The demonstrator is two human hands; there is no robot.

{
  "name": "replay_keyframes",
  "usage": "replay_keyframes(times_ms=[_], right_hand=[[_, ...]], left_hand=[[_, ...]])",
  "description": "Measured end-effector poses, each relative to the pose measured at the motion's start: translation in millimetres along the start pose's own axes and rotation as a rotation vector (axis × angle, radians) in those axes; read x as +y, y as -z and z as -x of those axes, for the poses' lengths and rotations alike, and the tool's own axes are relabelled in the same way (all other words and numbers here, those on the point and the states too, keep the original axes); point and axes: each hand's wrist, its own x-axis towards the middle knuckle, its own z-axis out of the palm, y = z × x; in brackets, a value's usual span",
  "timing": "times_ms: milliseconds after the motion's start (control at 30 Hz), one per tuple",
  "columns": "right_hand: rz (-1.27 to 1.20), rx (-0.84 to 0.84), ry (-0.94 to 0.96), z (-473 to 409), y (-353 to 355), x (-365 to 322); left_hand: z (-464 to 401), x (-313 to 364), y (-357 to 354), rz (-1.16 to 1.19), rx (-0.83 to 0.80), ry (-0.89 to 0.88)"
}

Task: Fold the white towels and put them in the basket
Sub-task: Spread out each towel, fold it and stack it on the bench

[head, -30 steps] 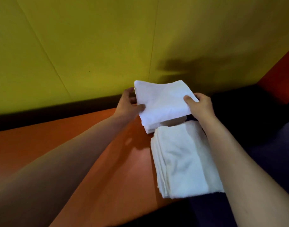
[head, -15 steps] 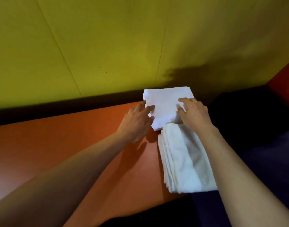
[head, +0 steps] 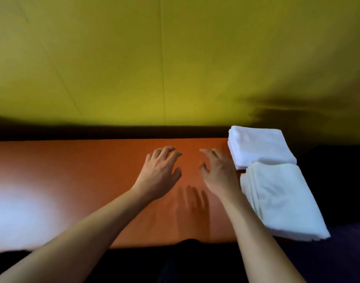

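Nearest, both forearms are reaching out over the orange table (head: 93, 170). The left hand (head: 160, 172) and right hand (head: 217, 172) are hovering side by side above it, fingers loosely spread and holding nothing. Just right of the right hand, a stack of folded towels (head: 281, 201) is lying at the table's edge. Beyond it, touching, a folded white towel (head: 258, 146) is sitting by the yellow wall (head: 175, 58).

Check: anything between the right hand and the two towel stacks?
Nothing visible. The right hand hovers empty over the orange table, right beside the far towel stack and near towel stack. No basket is in view, so that path can't be judged.
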Motion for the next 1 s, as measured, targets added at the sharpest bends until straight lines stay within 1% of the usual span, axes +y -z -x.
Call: replay_keyframes(times_ms=[100, 500, 767, 1000], right_hand=[[-0.049, -0.082, 0.043, 13, -18, -48], [-0.062, -0.257, 0.274, 38, -93, -240], [-0.067, -0.350, 0.403, 47, -148, -352], [-0.067, -0.425, 0.514, 49, -199, -438]], left_hand=[[44, -35, 19, -0.003, 0.007, 0.089], [200, -168, 77, -0.009, 0.115, 0.430], [281, -252, 102, -0.037, 0.179, 0.625], [337, -320, 109, -0.025, 0.237, 0.769]])
